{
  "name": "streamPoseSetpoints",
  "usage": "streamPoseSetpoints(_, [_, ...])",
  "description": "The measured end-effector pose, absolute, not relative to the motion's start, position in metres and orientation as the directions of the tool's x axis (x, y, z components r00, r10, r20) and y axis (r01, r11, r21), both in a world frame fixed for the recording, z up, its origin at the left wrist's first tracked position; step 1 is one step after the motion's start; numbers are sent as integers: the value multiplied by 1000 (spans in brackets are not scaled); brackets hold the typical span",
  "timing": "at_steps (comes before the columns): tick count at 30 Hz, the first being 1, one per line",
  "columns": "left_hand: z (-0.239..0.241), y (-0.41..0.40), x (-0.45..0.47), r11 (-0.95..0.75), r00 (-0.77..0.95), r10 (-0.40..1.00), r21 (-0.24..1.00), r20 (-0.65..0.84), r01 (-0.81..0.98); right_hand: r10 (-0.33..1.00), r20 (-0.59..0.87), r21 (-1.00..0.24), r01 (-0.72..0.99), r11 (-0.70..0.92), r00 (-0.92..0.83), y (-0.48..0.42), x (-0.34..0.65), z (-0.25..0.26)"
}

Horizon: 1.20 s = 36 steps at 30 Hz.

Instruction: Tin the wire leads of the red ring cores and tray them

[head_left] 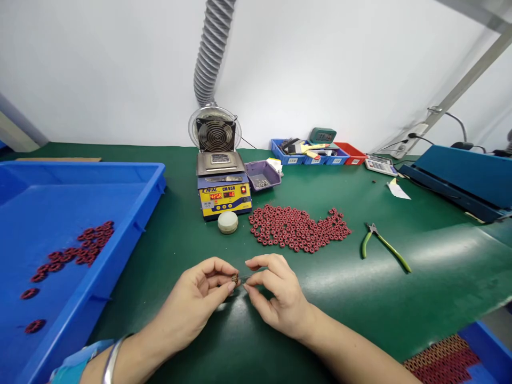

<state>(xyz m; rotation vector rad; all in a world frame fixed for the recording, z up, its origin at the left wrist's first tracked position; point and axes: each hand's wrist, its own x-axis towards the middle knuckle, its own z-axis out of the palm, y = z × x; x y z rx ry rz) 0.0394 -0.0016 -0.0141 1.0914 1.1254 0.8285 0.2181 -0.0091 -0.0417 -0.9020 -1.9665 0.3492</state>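
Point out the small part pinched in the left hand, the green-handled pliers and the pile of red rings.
Small part (pixel 234 278): head view, on its visible side.
Green-handled pliers (pixel 373 229): head view, at the metal joint.
Pile of red rings (pixel 298 228): head view, near its middle.

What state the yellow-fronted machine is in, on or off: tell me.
On: the yellow-fronted machine has red digits glowing on its display.

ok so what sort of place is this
Most likely a small-parts assembly workbench, perhaps in a factory. It shows in the pile of small red parts, the yellow-fronted unit with its lit digital readout, and the green-handled cutters lying on the green worktop.
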Motion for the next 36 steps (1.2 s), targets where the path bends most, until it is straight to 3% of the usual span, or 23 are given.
streamPoseSetpoints(4, [-14,-1,39,284,257,925,959,-279,19,688,629,-537,438,721,-361,-13,217,-39])
streamPoseSetpoints(7, [-14,-1,37,296,277,914,954,-296,43,698,618,-616,328,716,-361,-14,217,-35])
streamPoseSetpoints(11, [-15,0,37,292,299,907,954,-297,63,881,442,-875,135,465,-171,-9,219,-37])
streamPoseSetpoints(15, [-15,-2,38,235,302,919,968,-252,92,952,230,-970,31,241,-202,-2,219,-45])
streamPoseSetpoints(21, [-11,-2,40,147,329,923,973,-199,177,935,288,-934,154,322,-205,-4,216,-41])
streamPoseSetpoints(36, [-13,-1,40,272,269,918,956,-291,108,833,471,-765,337,549,-289,-10,219,-39])
